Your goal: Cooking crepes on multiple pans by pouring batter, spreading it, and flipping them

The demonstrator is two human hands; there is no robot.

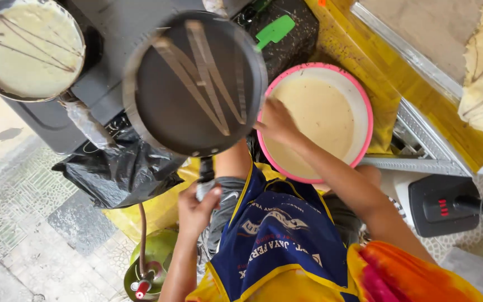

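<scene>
Batter fills the pink-rimmed bowl (359, 106), which sits just right of the dark frying pan (194, 84) held up in the middle of the view. The left hand (197, 210) is closed around the pan's handle (205, 170), whose long axis runs from the hand straight up the picture to the pan's rim; the pan face carries several pale crossing stripes of batter. The right hand (278, 120) is at the bowl's left edge, touching the pan's rim side, fingers curled over the batter; whether they grip a ladle or cup cannot be told, as nothing shows under them. The bowl therefore lies directly under and right of the right hand, and the pan is nearer the left. Counted: two pans, the held one and a second pan (29, 47) on the stove (107, 33) at upper left, full of pale batter with dark stripes; one bowl; one green spatula (275, 31) above the bowl; one green gas cylinder (152, 263) on the floor.
</scene>
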